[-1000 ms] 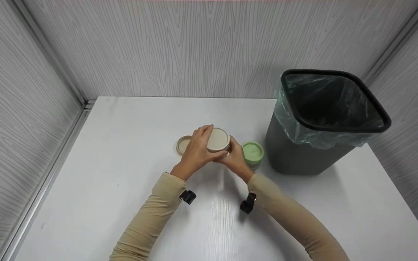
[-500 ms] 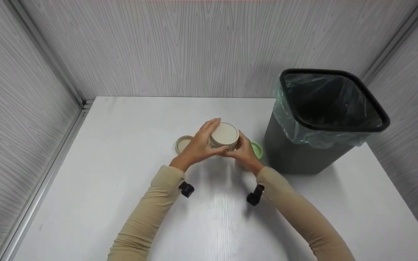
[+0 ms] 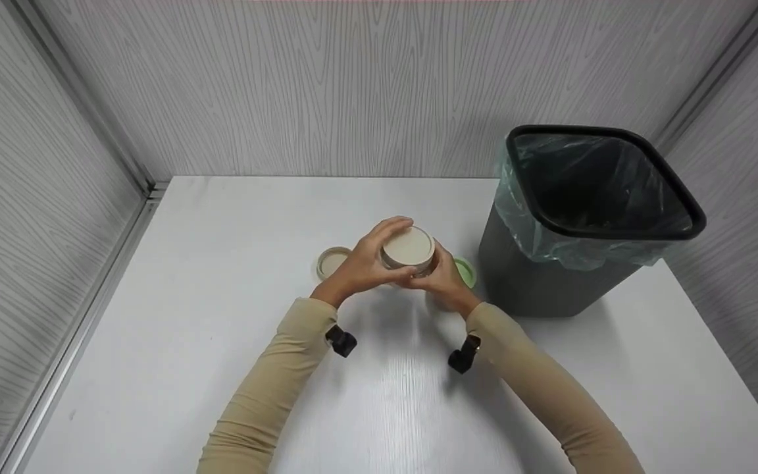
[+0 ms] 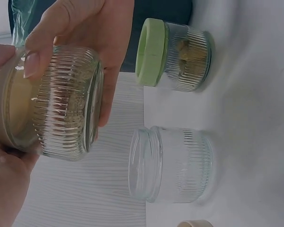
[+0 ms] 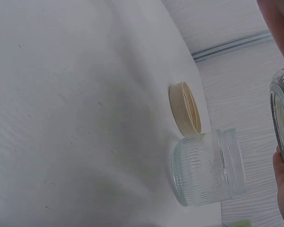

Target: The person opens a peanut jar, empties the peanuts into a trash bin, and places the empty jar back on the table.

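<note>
Gripping the beige-lidded jar (image 3: 408,252), both hands' fingers (image 4: 102,71) hide the empty jar (image 4: 173,163) from overhead.

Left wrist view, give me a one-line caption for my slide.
Both hands hold a ribbed glass jar above the white table, beside an open empty jar and a green-lidded jar.

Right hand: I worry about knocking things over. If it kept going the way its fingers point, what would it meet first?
The right hand points up and left, with its grip on the beige-lidded jar. Past it, probably the left hand; depth is unclear.
</note>
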